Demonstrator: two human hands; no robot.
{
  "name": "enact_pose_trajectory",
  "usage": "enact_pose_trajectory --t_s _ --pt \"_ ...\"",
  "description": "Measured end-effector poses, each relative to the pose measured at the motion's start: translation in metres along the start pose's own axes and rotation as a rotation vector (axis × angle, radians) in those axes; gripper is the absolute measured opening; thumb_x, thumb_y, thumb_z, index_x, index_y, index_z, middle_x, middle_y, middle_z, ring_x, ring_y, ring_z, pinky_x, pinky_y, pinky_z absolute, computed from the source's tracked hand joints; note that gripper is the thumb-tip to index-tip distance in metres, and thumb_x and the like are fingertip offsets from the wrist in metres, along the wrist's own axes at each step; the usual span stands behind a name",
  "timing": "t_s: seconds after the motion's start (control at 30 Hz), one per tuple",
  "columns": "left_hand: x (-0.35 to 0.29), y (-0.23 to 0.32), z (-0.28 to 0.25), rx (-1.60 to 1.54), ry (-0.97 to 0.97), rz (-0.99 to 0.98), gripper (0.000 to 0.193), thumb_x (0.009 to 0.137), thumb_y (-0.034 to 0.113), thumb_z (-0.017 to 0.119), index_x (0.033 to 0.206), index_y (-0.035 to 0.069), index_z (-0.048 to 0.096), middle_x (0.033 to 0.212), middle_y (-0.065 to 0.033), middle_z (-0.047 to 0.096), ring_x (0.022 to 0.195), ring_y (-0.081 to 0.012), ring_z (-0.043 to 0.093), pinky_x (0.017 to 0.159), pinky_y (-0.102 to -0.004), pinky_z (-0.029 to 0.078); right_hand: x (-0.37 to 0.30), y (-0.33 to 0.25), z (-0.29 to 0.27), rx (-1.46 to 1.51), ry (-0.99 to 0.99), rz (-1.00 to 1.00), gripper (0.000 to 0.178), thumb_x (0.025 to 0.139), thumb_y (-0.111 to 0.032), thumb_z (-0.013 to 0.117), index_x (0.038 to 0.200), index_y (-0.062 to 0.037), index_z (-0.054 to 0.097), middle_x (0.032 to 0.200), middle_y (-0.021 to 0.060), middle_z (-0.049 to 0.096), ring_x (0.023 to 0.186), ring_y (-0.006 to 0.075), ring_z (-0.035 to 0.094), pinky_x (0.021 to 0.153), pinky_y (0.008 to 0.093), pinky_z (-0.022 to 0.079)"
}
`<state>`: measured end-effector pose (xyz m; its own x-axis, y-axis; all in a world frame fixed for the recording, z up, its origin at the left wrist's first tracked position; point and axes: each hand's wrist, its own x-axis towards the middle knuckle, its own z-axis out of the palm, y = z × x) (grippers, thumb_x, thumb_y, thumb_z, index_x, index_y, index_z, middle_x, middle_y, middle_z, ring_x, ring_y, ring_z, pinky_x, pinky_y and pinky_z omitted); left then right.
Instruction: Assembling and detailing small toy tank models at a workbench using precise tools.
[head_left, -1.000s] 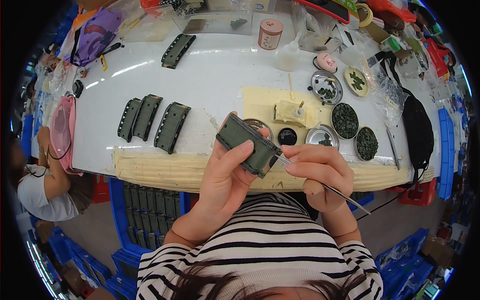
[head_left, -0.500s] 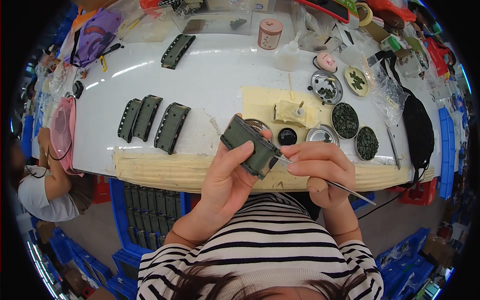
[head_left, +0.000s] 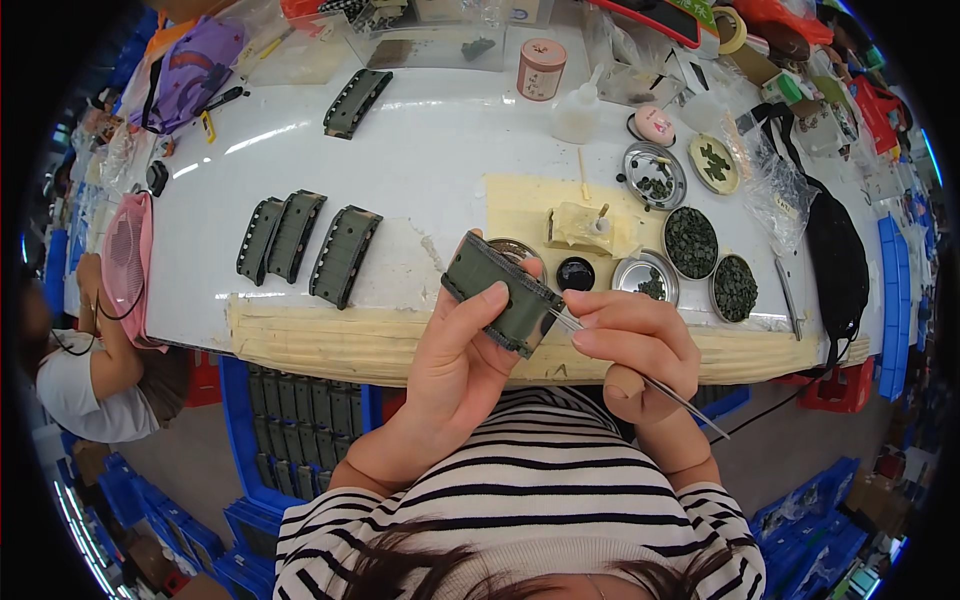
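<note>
Tweezers could scratch the curved green part if they skid.
Left hand pinches the part; right hand grips the tweezers, tips between both hands.

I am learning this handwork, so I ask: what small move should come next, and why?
Probably a slight nudge of the tweezers by the right hand, because their tips are at the edge of the curved green piece, which the left hand holds.

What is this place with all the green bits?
Probably a workshop for small parts: the person's right hand holds tweezers, dishes hold dark green bits, and a blue crate holds rows of green pieces.
</note>
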<state>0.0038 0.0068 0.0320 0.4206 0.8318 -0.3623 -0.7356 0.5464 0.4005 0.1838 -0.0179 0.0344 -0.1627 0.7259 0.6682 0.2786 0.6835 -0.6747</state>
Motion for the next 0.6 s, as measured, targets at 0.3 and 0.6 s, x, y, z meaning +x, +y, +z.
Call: enact_pose_trajectory --t_s 0.3,0.6 --pt "-0.0005 0.0007 0.0019 0.001 -0.003 -0.027 0.040 0.094 0.010 0.055 0.130 0.010 0.039 0.123 -0.0092 0.057 0.109 -0.0157 0.058 0.092 -0.0320 0.051 -0.0014 0.0008 -0.0019 0.012 -0.005 -0.014 0.030 0.075 -0.004 0.071 0.105 0.0003 0.067 0.106 0.0176 0.063 0.092 0.0265 0.065 0.075 0.0316 0.055" --pt "0.0000 0.0003 -0.0005 -0.043 0.005 -0.049 0.038 0.094 0.010 0.055 0.129 0.010 0.041 0.123 -0.0095 0.057 0.110 -0.0156 0.058 0.092 -0.0302 0.050 0.0003 0.0036 -0.0010 -0.036 -0.007 -0.050 0.024 0.080 -0.010 0.070 0.101 0.0007 0.067 0.102 0.0170 0.064 0.090 0.0266 0.066 0.074 0.0318 0.055"
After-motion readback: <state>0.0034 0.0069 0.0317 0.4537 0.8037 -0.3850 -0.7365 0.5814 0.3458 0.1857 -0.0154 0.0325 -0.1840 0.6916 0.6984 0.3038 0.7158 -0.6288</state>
